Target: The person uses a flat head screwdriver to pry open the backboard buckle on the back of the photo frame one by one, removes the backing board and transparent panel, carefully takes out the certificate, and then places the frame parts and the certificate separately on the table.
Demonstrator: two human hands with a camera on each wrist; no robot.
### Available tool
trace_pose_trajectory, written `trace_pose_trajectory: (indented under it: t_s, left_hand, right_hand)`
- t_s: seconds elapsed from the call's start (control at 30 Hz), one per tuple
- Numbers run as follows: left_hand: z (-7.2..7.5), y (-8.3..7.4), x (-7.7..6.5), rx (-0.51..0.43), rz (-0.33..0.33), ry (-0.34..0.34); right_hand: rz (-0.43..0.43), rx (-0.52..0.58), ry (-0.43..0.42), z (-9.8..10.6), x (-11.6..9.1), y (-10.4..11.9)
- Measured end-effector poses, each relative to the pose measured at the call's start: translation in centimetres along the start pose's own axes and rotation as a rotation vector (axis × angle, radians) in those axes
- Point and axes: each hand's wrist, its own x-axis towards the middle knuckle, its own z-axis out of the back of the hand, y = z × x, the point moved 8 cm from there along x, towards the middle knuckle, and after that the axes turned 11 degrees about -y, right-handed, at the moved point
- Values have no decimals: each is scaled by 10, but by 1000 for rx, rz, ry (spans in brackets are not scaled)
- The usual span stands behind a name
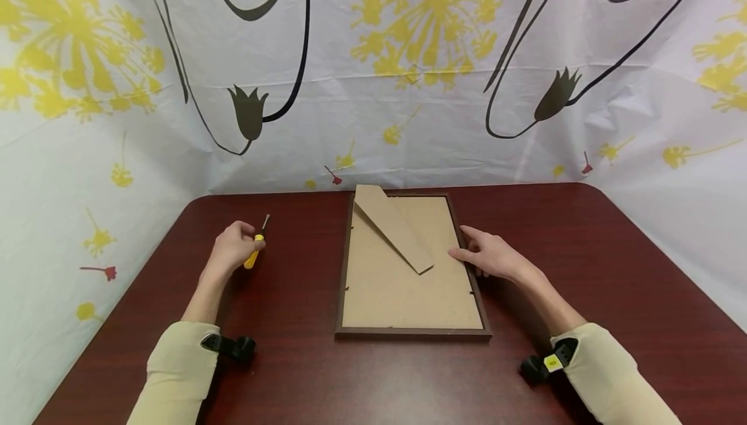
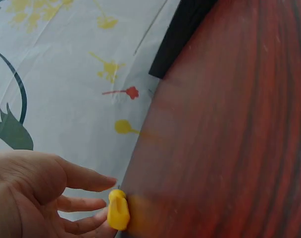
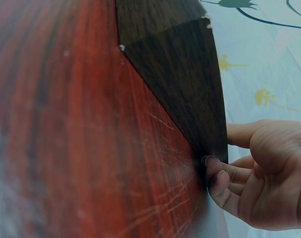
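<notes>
A picture frame (image 1: pixel 413 332) lies back side up on the table, its brown border around a tan backing board (image 1: pixel 379 302). A tan cardboard stand leg (image 1: pixel 397 230) slants across the board. At the frame's right side my right hand (image 1: pixel 487 253) grips the border, thumb over the top and fingers curled at the lower edge. The dark side of the frame (image 3: pixel 175 64) fills much of the right wrist view. Over to the left, my left hand (image 1: pixel 232 246) holds a small screwdriver (image 1: pixel 251 261) by its yellow handle, thumb across it, the metal tip pointing away.
The dark red wooden table (image 1: pixel 408 386) has rounded far corners. A white cloth (image 1: pixel 362 107) with yellow, red and dark flower prints hangs behind it and along both sides. Black cameras are strapped at both sleeve cuffs (image 1: pixel 192 331).
</notes>
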Motion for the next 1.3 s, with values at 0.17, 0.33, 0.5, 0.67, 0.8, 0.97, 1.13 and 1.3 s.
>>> trace_pose_trajectory:
  t_s: [0.17, 0.33, 0.5, 0.67, 0.8, 0.97, 1.13, 1.3]
  left_hand:
    - [-3, 8, 1, 18, 16, 36]
    - [-4, 12, 2, 13, 33, 45]
    - [-4, 11, 3, 16, 24, 31]
    - [-3, 9, 1, -27, 12, 31]
    - [-4, 4, -1, -119, -1, 43]
    - [-4, -6, -3, -150, -51, 66]
    - [-10, -18, -6, -198, -98, 134]
    - [-13, -36, -9, -183, -228, 142]
  right_hand:
    - [-2, 6, 1, 1, -1, 0]
    - [0, 13, 2, 1, -1, -1]
    - [-2, 7, 3, 1, 0, -2]
    - [-5, 4, 4, 1, 0, -1]
    - [-6, 1, 7, 1, 0, -1]
    - [-3, 2, 5, 1, 0, -1]
    - [-2, 4, 4, 0, 0, -1]
    - [-6, 4, 5, 0, 0, -2]
